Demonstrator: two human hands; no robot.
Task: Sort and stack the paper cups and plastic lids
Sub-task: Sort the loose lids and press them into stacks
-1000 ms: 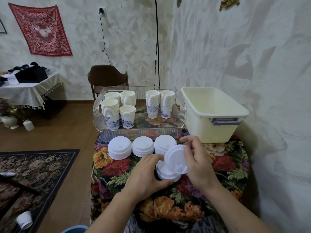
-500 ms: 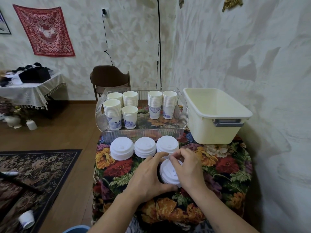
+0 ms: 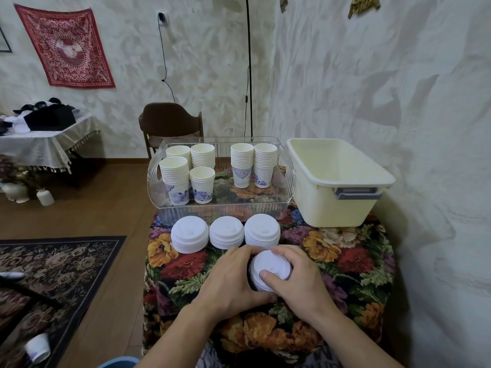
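A short stack of white plastic lids [image 3: 270, 266] sits on the floral tablecloth, cupped between both hands. My left hand [image 3: 233, 281] curls round its left side. My right hand [image 3: 299, 280] wraps the right side, thumb pressing on the top lid. Behind them stand three more lid stacks in a row: left [image 3: 189, 233], middle [image 3: 226, 232] and right [image 3: 262, 231]. Several stacks of paper cups [image 3: 186, 172] stand in the clear plastic tray [image 3: 220, 208] further back.
A cream plastic tub [image 3: 334, 205] stands at the table's back right, by the wall. A brown chair [image 3: 170, 123] is behind the tray. One paper cup [image 3: 38, 347] lies on the floor at lower left, near a patterned rug [image 3: 53, 264].
A second ago my right hand held one lid tilted above the stack. That lid now lies flat on top, and both hands have closed round the stack.
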